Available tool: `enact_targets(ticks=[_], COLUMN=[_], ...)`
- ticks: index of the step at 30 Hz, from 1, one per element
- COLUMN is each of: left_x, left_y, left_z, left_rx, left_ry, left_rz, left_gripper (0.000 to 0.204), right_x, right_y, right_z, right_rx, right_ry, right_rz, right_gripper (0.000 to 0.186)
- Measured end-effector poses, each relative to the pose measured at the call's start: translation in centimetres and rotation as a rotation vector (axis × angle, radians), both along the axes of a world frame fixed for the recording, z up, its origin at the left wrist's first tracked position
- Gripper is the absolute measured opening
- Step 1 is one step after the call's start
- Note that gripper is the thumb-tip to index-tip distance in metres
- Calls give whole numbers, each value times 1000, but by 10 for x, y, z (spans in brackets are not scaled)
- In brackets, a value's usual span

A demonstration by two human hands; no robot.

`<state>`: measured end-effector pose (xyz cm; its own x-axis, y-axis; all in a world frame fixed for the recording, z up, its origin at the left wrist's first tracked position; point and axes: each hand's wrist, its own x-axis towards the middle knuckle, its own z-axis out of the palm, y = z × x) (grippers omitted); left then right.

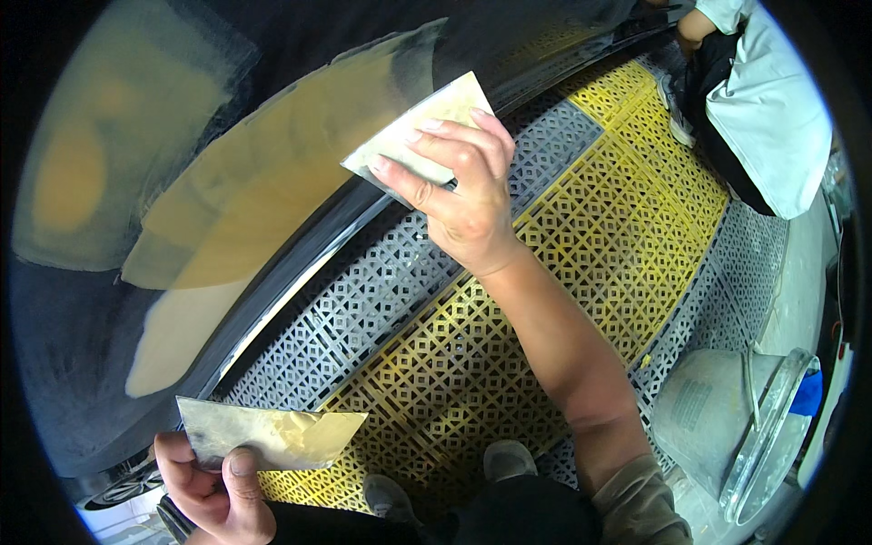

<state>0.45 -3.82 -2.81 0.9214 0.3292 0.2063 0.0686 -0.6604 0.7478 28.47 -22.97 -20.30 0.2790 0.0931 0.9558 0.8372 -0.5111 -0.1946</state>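
A dark car body panel fills the left side, with a broad, smooth tan band of filler curving along it. My right hand reaches forward, fingers closed on a pale flat filler spreader. That spreader overlaps the band's right part in view; I cannot tell whether it touches the panel. Lower left, my left hand pinches a second flat piece, a greyish filler board, between thumb and fingers. Yellowish filler is smeared over the board's right half.
Yellow and grey perforated floor tiles run beside the panel, with my shoes on them. A grey bucket lies tilted at the right. Another person in a light top is at the upper right. An older tan patch marks the panel.
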Motion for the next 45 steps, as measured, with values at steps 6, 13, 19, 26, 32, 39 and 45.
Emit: enact_targets(ticks=[6, 13, 19, 26, 32, 39, 45], left_x=[2, 1, 7, 21, 14, 9, -11], left_y=[-3, -4, 6, 4, 8, 20, 23], left_z=[-2, 7, 7, 11, 11, 21, 7], left_rx=[-56, -45, -223, -398, -240, -26, -29], left_ry=[37, 11, -81, -211, -196, -279, -182], left_rz=[-16, -31, -27, -99, -51, 34, -69], left_gripper=[31, 30, 29, 24, 28, 26, 32], right_x=[1, -35, -135, -151, -153, -118, -38], right_y=[-16, -30, -15, -8, -10, -15, -26], right_z=[-14, 12, 52, 53, 99, 28, 26], right_rx=[-92, 15, 858, 261, 18, -170, 209], right_ry=[46, 41, 953, 924, 483, 397, 160], right_rz=[2, -32, 1033, 691, 490, 464, 98], right_gripper=[25, 27, 27, 32, 22, 21, 34])
